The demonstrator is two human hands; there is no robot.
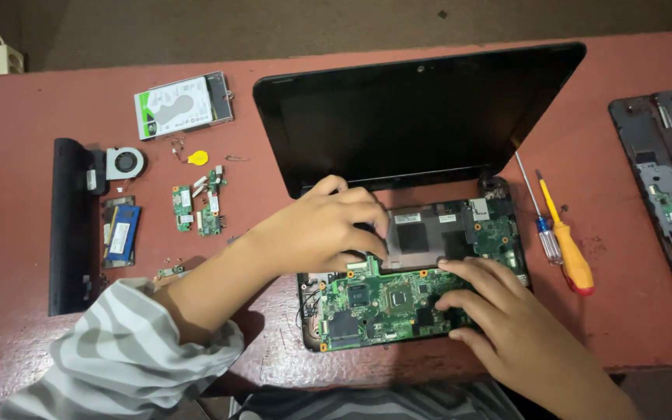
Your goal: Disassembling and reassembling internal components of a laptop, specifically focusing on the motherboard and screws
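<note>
Nearest us, our striped grey-and-white sleeve crosses the reddish-brown table, whose paint is scuffed and worn. Our right hand lies flat on the green motherboard, fingers spread and pressing on its right end, clasping nothing. Our left hand curls over the upper left part of the opened laptop base, fingertips bent down at the board's top edge; we cannot tell whether they pinch anything. The motherboard sits inside the base, between and under both hands.

Just right of the base lie two screwdrivers, one slim with a blue grip, one yellow and orange. To the left we see small green circuit boards, a blue memory module, a long black battery and a small fan.

Farther back the black laptop screen tilts open, a hard drive beside it. A detached dark cover panel rests at the right edge. Beyond the table, dim grey floor.
</note>
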